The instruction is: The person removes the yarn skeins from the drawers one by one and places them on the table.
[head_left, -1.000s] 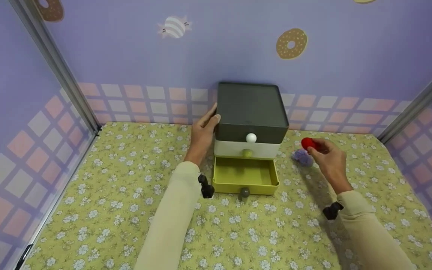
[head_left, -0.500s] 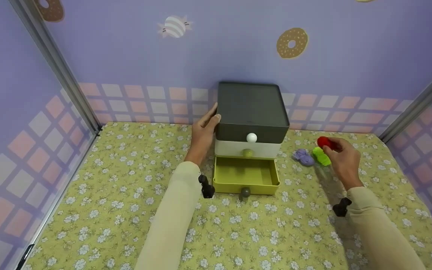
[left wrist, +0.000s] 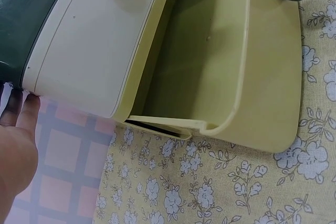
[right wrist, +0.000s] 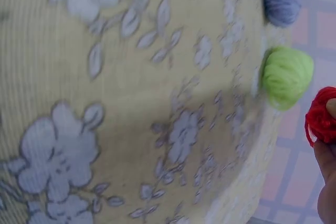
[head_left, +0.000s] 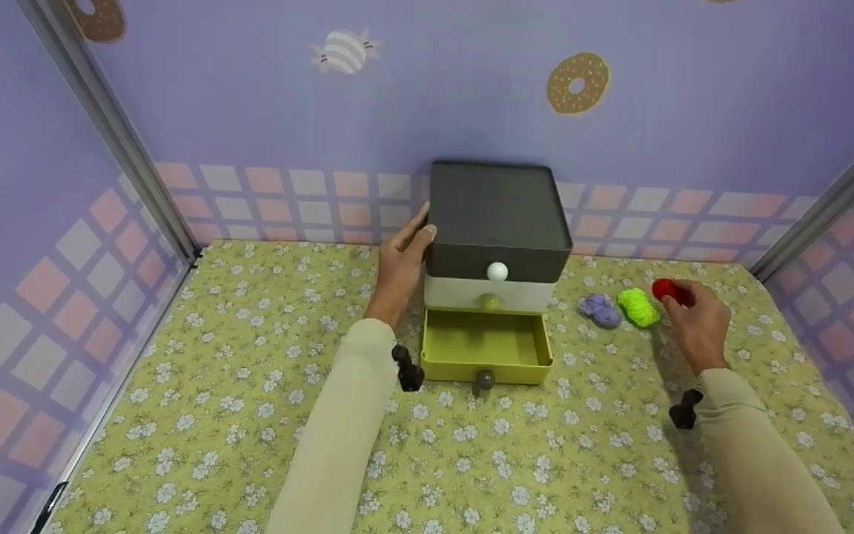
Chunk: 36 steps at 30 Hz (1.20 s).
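A small three-drawer box (head_left: pixel 500 204) stands against the back wall, dark on top, white in the middle, yellow-green below. Its bottom drawer (head_left: pixel 482 341) is pulled out and shows nothing inside. My left hand (head_left: pixel 399 271) rests along the box's left side, fingers extended, thumb near the top edge. Over on the right, my right hand (head_left: pixel 700 319) pinches a red yarn ball (right wrist: pixel 321 116) between thumb and fingers. Just left of it lie a lime-green yarn ball (head_left: pixel 638 307) and a purple yarn ball (head_left: pixel 599 310), side by side on the cloth.
A flowered yellow cloth (head_left: pixel 308 415) covers the table. Behind it rises a purple wall (head_left: pixel 249 96) with printed sweets and a tile pattern; side panels close in left and right. The drawer's grey knob (head_left: pixel 485 380) juts toward the front.
My right hand has moved right with the red yarn ball, past the purple one, uncovering the lime-green one. The left hand and the box stay put.
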Each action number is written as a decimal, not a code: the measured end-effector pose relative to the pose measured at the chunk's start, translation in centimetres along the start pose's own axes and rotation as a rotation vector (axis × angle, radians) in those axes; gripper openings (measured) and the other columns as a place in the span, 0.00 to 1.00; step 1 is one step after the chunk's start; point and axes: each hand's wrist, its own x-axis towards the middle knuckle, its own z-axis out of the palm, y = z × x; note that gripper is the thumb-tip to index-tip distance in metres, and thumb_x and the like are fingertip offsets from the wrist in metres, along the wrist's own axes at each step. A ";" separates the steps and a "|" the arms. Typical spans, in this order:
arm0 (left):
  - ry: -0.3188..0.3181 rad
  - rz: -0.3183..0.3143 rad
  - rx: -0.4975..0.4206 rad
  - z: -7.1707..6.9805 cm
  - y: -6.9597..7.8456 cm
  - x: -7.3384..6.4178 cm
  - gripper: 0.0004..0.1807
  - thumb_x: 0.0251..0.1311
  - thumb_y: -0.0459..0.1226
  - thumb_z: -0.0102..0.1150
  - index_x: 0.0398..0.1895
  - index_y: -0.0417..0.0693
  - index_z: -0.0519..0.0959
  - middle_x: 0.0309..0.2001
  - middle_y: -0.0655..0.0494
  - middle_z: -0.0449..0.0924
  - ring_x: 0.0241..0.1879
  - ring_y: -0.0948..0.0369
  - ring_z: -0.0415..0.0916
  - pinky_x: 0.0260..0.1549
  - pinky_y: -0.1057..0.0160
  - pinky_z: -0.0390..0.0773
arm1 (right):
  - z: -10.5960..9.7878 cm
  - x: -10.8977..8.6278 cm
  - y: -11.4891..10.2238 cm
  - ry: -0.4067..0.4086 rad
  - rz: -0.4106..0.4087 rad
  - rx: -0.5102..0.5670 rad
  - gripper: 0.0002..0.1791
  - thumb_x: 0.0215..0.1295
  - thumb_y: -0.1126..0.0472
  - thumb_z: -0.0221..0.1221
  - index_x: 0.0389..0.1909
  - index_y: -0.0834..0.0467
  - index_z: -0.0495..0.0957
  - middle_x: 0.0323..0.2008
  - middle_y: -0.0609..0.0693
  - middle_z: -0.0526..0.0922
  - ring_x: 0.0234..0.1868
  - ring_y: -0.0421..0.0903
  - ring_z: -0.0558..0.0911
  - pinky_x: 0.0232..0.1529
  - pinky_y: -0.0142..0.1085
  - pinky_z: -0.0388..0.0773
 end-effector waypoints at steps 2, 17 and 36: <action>0.001 -0.006 -0.009 0.0 0.0 0.0 0.25 0.82 0.48 0.56 0.79 0.68 0.72 0.79 0.62 0.64 0.76 0.63 0.63 0.70 0.64 0.69 | -0.1 0.0 0.5 0.007 0.006 -0.006 0.20 0.77 0.67 0.63 0.65 0.69 0.80 0.59 0.69 0.82 0.60 0.66 0.81 0.58 0.58 0.78; 0.010 -0.019 -0.009 0.1 -0.1 0.2 0.25 0.81 0.48 0.57 0.78 0.68 0.73 0.80 0.60 0.63 0.77 0.62 0.63 0.70 0.64 0.69 | -0.5 0.1 2.7 -0.007 0.037 -0.072 0.19 0.79 0.68 0.60 0.64 0.73 0.78 0.61 0.73 0.79 0.61 0.71 0.78 0.62 0.64 0.75; 0.008 -0.013 0.000 -0.1 0.0 0.1 0.27 0.81 0.50 0.57 0.80 0.66 0.71 0.80 0.61 0.63 0.75 0.63 0.65 0.69 0.64 0.70 | 0.5 0.1 3.6 -0.073 0.110 -0.083 0.21 0.82 0.64 0.57 0.69 0.71 0.75 0.64 0.74 0.76 0.64 0.73 0.75 0.64 0.65 0.73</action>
